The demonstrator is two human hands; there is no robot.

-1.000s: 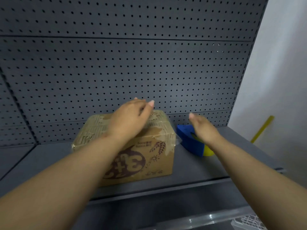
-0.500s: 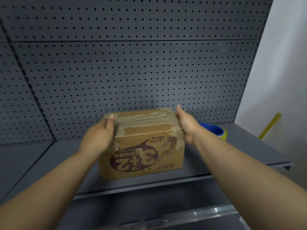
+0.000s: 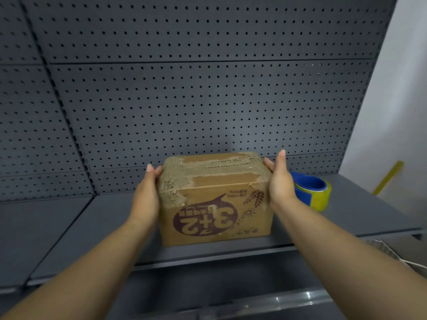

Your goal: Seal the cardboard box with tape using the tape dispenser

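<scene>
Cardboard box (image 3: pixel 215 204), top tape-scarred, print upside down, sits closed.

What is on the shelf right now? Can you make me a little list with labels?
box: brown cardboard box with torn old tape on top, printed "3+2" upside down, closed
box place: on the grey metal shelf, near its front edge
left hand: pressed flat on the box's left side
right hand: pressed flat on the box's right side
tape: blue dispenser with a yellowish tape roll, on the shelf right of the box, untouched
behind: dark grey pegboard wall
</scene>
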